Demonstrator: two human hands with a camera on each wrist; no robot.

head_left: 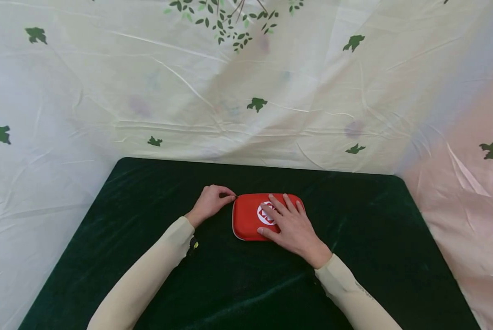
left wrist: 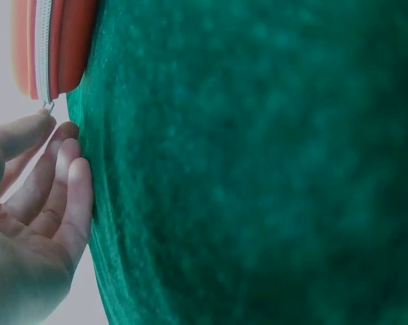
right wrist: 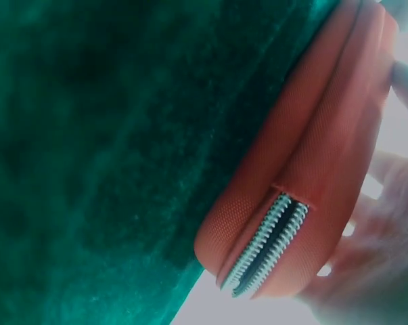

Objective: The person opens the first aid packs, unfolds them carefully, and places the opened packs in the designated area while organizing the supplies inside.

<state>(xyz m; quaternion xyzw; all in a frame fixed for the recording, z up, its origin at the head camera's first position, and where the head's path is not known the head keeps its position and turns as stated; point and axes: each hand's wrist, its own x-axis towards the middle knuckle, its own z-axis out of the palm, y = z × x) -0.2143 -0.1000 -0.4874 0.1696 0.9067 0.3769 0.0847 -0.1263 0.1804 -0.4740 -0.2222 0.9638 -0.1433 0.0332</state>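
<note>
Head view: a dark green velvet table [head_left: 147, 275] stands before a leaf-printed sheet [head_left: 106, 91]. Mid-table lies a closed red zip case [head_left: 246, 220], right hand [head_left: 291, 227] flat on it.

Left wrist view: left hand [left wrist: 34, 203] pinches the zipper pull [left wrist: 48, 106].

Right wrist view: white zipper teeth [right wrist: 268, 244] show.

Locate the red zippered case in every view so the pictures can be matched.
Head: red zippered case at table centre, under the right hand.
Left wrist: top left corner, above the left hand.
Right wrist: right of centre, zipper end facing the camera.
Shared landmark: the white zipper, plus the green cloth.
</note>
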